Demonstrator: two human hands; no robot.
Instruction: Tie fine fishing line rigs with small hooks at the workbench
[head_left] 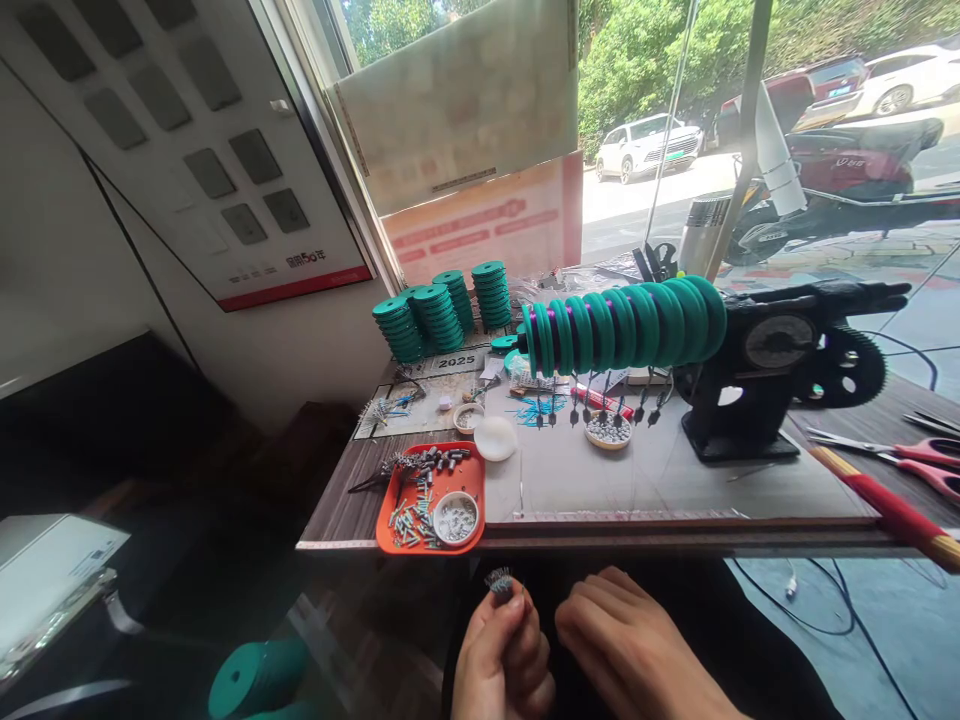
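Below the table's front edge, over my lap, is my left hand [499, 650]. It is closed, thumb pressed against the index finger, pinching a small bunch of thin metal pins [499, 577] whose ends stick up; their exact kind is too small to tell. Just to its right, my right hand [630, 635] has its fingers curled inward with the back of the hand up. Its fingertips are hidden, so anything held there is out of sight. The orange tray [478, 470] lies nearest, above my left hand, with dark metal weights, small light tubes and a round white dish [456, 518] of tiny silvery parts.
Green foam spools fill the black winder [750, 400], with small rigs hanging under them. Stacked green spools [439, 315] stand at the back left. A dish of beads [608, 430], a white lid [495, 438] and red-handled scissors [930, 450] lie on the table [600, 500].
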